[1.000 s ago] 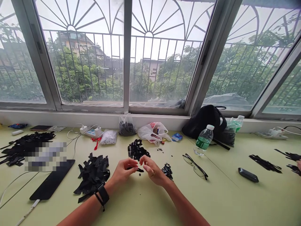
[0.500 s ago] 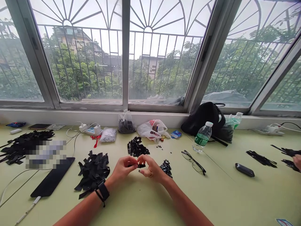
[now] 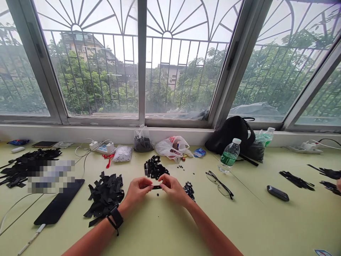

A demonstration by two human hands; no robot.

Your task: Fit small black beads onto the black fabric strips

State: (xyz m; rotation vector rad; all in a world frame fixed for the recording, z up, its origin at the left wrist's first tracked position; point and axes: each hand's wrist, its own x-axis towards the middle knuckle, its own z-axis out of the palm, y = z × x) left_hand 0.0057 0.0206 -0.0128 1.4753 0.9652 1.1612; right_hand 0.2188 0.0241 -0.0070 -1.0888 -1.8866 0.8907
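A short black fabric strip [image 3: 156,187] is stretched between my two hands above the table. My left hand [image 3: 137,191] pinches its left end between thumb and fingers. At the other end, my right hand [image 3: 172,188] grips it the same way. Just below the strip is a small dark round piece [image 3: 157,194], apart from both hands; whether it rests on the table I cannot tell. Beyond my hands lies a pile of black strips with small fittings [image 3: 156,167]. Small dark round pieces [image 3: 189,190] are heaped beside my right wrist, and plain black strips [image 3: 108,193] lie left of my left hand.
A phone-like black slab [image 3: 60,202] with a cable lies at left. Eyeglasses [image 3: 220,185], a water bottle [image 3: 229,156] and a black case [image 3: 277,193] stand or lie at right. Plastic bags [image 3: 173,147] line the window side. Another person's hand [image 3: 339,185] shows at the right edge.
My right fingers have shifted from a curled hold to pinching the strip's end, showing more of the strip. The small round piece by my right thumb now appears apart below the strip.
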